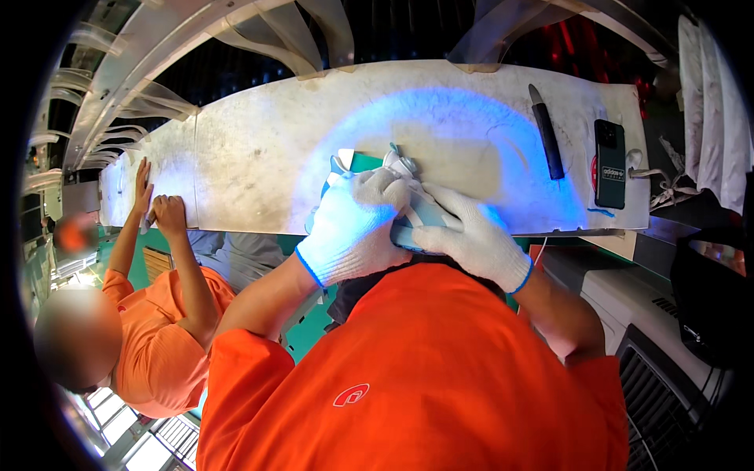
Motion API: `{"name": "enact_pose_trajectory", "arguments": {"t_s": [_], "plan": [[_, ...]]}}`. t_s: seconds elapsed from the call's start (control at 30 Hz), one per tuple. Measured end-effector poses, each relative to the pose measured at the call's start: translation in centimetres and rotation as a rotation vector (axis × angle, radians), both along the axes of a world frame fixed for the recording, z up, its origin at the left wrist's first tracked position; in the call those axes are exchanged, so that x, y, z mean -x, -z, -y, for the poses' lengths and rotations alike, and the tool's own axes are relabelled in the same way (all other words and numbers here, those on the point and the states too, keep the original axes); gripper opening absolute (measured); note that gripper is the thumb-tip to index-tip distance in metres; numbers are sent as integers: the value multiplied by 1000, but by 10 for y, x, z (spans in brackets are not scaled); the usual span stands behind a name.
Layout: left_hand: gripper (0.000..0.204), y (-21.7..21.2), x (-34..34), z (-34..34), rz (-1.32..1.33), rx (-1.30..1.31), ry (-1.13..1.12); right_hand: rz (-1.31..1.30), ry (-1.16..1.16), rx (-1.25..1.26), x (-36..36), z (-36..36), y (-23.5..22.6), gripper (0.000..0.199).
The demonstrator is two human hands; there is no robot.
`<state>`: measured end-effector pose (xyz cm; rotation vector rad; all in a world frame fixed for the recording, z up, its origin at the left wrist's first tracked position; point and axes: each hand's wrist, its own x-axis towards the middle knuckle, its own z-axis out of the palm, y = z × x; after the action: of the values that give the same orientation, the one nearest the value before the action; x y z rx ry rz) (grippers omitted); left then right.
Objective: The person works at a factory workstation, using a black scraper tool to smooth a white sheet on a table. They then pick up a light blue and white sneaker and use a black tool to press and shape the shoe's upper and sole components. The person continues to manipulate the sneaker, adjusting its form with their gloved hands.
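A light blue and grey piece (424,213), which looks like a shoe, lies at the table's near edge, mostly covered by my hands. My left hand (357,224), in a white knit glove with a blue cuff, curls its fingers over the left part. From the right, my right hand (475,235), gloved alike, grips the other side with thumb and fingers. Past the left knuckles sticks up a grey, crumpled-looking part (399,163). Beside it shows a green patch (365,162) with a white corner. What lies under my palms is hidden.
Blue light falls across the pale, smudged worktable (267,125). At the right lie a black-handled knife (548,135) and a dark phone (609,165). Clear curved strips (330,31) hang along the far edge. On the left, a co-worker in orange (169,330) rests both hands on the table.
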<state>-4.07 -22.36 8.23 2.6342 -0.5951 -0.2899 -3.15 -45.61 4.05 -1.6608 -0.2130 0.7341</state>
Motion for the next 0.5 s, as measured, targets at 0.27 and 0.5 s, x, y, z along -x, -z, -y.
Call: {"name": "enact_pose_trajectory", "arguments": {"t_s": [0.27, 0.5], "plan": [[49, 4, -5, -6, -11, 127, 46, -66, -170, 152, -16, -10, -4, 69], [55, 5, -5, -10, -17, 124, 87, -78, -183, 265, -26, -15, -5, 60]]}}
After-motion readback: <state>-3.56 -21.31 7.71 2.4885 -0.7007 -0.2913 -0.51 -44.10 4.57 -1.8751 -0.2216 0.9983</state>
